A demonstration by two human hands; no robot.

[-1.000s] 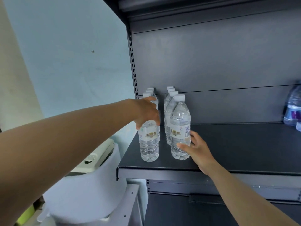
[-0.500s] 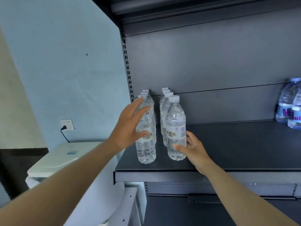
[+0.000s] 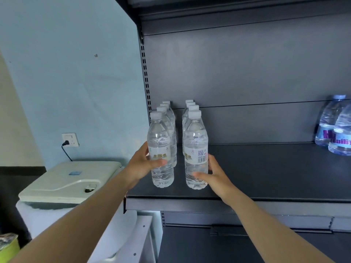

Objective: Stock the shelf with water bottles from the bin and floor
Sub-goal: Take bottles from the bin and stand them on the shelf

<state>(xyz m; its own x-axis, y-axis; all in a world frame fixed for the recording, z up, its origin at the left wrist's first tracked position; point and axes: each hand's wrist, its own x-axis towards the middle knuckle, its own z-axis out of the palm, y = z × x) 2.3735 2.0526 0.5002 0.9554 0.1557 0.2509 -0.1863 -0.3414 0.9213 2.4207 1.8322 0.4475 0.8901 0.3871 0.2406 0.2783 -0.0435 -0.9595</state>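
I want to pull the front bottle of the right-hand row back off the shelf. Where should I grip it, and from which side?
Grip the front right bottle round its labelled middle, coming from the front or the open right side. It stands upright at the shelf edge, more bottles right behind it and the left row close by. The right hand already holds it there.

Glossy clear plastic bottles (image 3: 195, 149) on matt, seemingly metal shelf (image 3: 266, 177)

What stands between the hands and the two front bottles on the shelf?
Nothing visible. The left hand already grips the front left bottle, and the right hand holds the front right bottle on the shelf.
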